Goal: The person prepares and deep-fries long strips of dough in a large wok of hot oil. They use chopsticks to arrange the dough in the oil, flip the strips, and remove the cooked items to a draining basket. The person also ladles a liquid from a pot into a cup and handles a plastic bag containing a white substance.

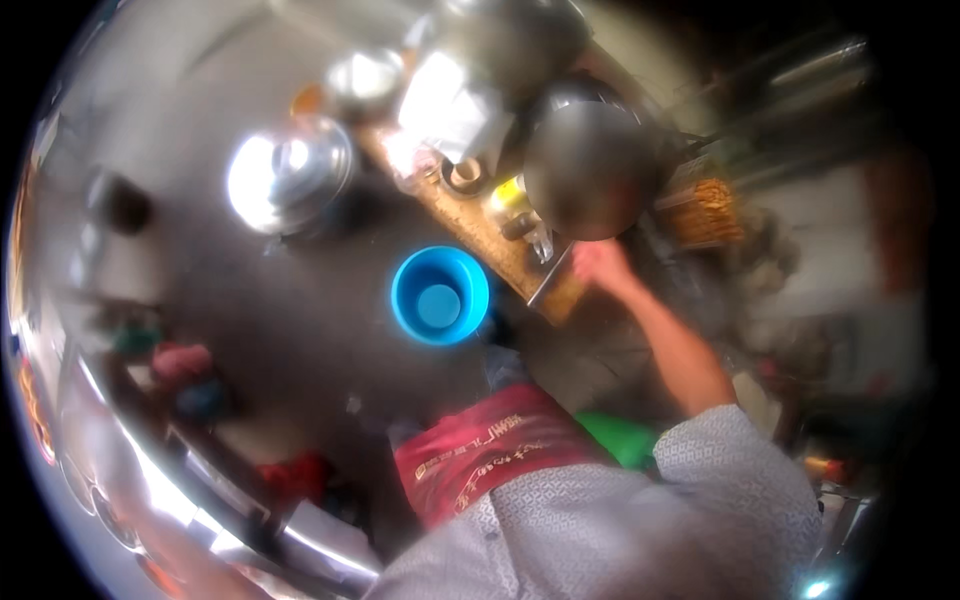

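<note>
A large dark round wok or pan (589, 169) is above the right end of a worn wooden board or tabletop (469, 221). My right hand (598, 264) is closed at its near rim, the fingers partly hidden and blurred. A thin metal rod or edge (551, 275) runs beside that hand. Left of the pan are a container with a yellow label (508, 195), a small dark jar (518, 226) and a clear plastic piece (541, 244). My left hand is out of view. On the floor before me stands a blue plastic bucket (405, 300), with a pale round patch at its bottom.
A shiny lidded metal pot (289, 176) stands on the floor at the left. Farther back are a metal bowl (365, 75) and a bright white bag or sheet (450, 105). A basket of orange-brown pieces (705, 214) sits right of the pan. Metal counter edges (161, 480) curve along the lower left.
</note>
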A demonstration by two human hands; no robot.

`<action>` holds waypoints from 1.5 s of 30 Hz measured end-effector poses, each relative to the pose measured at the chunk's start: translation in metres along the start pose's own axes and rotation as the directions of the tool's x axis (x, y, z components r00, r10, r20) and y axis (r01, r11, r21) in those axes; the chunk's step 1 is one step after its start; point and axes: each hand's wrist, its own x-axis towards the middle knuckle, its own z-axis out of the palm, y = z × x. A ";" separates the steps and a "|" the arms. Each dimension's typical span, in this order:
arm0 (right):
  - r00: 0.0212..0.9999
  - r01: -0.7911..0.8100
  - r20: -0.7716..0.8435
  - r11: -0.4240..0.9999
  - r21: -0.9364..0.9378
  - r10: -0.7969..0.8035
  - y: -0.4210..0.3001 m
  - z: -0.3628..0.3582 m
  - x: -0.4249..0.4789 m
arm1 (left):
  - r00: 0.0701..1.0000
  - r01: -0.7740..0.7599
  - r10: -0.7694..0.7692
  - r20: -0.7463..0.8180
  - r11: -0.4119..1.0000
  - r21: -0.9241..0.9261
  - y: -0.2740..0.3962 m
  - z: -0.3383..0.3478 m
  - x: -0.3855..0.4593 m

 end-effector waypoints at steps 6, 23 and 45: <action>0.714 0.072 -0.434 0.674 -0.735 -0.549 -0.071 -0.192 0.231 | 0.925 0.256 -0.186 0.333 0.949 -0.182 0.064 0.126 -0.180; 0.975 -0.041 -0.177 0.683 -0.729 -0.131 -0.078 -0.215 0.240 | 0.734 0.573 -0.508 0.452 0.820 -0.010 0.005 0.350 -0.527; 0.905 0.327 0.425 0.663 -0.674 -0.014 0.264 0.391 0.216 | 0.773 0.586 -0.617 0.149 0.784 0.207 -0.078 0.220 -0.615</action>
